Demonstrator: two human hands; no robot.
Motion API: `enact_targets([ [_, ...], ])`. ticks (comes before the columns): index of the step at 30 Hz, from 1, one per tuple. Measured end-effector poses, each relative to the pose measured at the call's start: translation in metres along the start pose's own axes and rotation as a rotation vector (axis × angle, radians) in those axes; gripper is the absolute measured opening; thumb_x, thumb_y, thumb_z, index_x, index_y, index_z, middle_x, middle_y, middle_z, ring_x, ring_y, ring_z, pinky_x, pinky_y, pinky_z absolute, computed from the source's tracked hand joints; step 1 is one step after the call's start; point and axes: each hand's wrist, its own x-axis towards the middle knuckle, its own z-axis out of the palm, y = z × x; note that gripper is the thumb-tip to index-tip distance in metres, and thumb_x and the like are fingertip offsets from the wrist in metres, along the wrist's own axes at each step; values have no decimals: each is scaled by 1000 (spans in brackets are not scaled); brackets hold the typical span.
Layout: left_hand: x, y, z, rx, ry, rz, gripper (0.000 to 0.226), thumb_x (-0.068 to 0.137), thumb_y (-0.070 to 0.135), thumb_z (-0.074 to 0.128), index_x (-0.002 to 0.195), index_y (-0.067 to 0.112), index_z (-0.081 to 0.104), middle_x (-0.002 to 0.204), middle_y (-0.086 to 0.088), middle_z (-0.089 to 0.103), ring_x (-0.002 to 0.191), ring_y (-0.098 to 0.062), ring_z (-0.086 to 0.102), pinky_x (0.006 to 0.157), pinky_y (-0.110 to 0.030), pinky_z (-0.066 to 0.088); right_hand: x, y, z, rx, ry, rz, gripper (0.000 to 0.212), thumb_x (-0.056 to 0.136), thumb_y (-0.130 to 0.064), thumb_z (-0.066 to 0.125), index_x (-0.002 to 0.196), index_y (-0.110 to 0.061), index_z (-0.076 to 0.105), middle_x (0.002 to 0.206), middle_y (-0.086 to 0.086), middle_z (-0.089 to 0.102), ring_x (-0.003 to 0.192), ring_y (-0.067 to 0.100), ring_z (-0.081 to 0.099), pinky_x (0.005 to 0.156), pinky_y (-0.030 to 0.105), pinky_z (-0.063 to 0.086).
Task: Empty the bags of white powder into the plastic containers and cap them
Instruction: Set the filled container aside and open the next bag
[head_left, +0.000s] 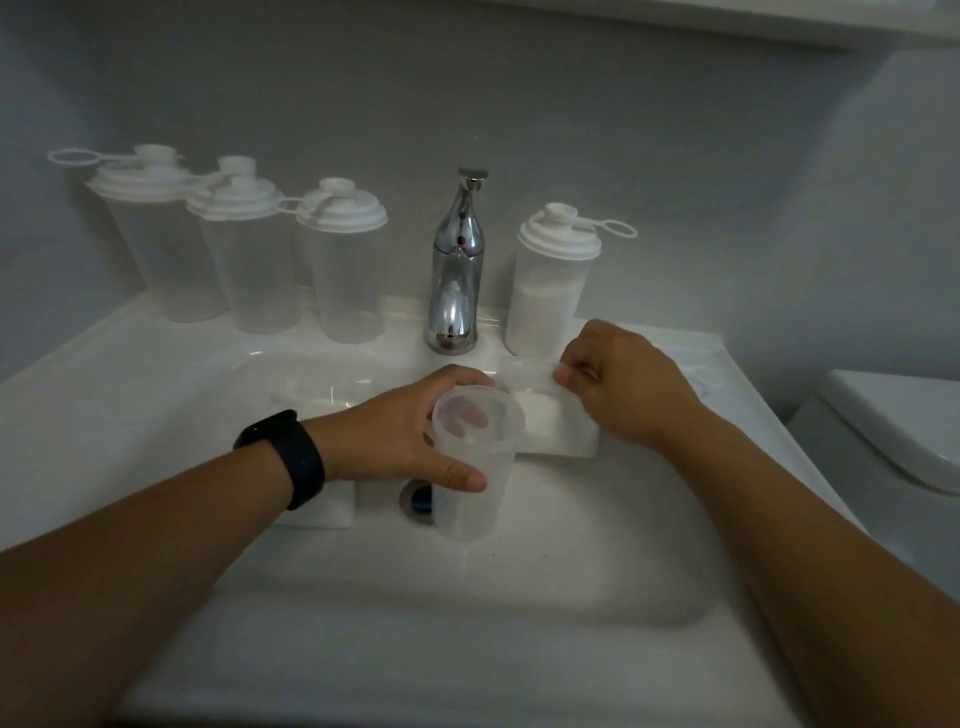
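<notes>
Over a white bathroom sink (156, 374), two bare forearms reaching in from below. Left hand (395, 431), dark wristband (291, 457) above it, wrapped round an open clear plastic container (470, 462): thumb on the near wall, fingers showing through the far wall. Container uncapped and seemingly empty, held over the basin and tipped slightly, mouth turned toward the bag, probably to catch any spill in the sink. Right hand (618, 384) pinching the clear top edge of a bag of white powder (556, 421), fingers curled on the film. Bag just right of the container mouth, its top flap touching or nearly touching the rim; powder slumped low, well below the pinch. Likely about to be opened or lifted for pouring. Behind, right of the chrome tap (457, 270), one capped container (553, 280) partly filled with powder. Left of the tap, three empty lidded containers (249, 249) in a row. Another white packet (327, 504) partly hidden under the left wrist.
</notes>
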Motion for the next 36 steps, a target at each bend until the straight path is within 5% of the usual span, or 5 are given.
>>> enact_targets([
  [12,-9,5,-18,270,-4,-34,81,68,39,95,129,53,45,116,23,61,103,-3,62,93,-30,56,-4,-7,-6,113,234,-46,19,102,-24,59,92,-11,68,93,-5,50,80,20,54,69,35,44],
  [19,-7,13,-14,269,21,1,100,62,51,94,141,60,34,126,28,54,111,6,57,90,-11,48,-4,-6,-14,188,459,-125,25,98,-28,54,87,-8,65,90,-5,48,75,18,50,66,34,45],
  [26,-6,19,-7,16,269,72,71,71,73,66,136,49,51,124,23,64,117,5,59,102,-22,45,-5,-10,-24,205,644,-198,24,97,-23,57,84,-4,64,91,-2,50,76,10,45,66,11,33],
  [30,2,32,11,-36,358,61,77,65,78,69,132,42,58,121,24,68,119,8,59,106,-23,43,-9,-26,-30,229,748,-298,19,98,-15,61,84,-1,64,93,0,51,81,6,44,71,8,34],
  [36,-5,50,19,33,342,147,55,74,70,76,123,48,64,119,33,68,113,11,62,97,-18,48,-15,-46,-33,318,742,-366,16,99,-11,60,86,-3,64,91,2,53,82,11,48,72,17,39],
])
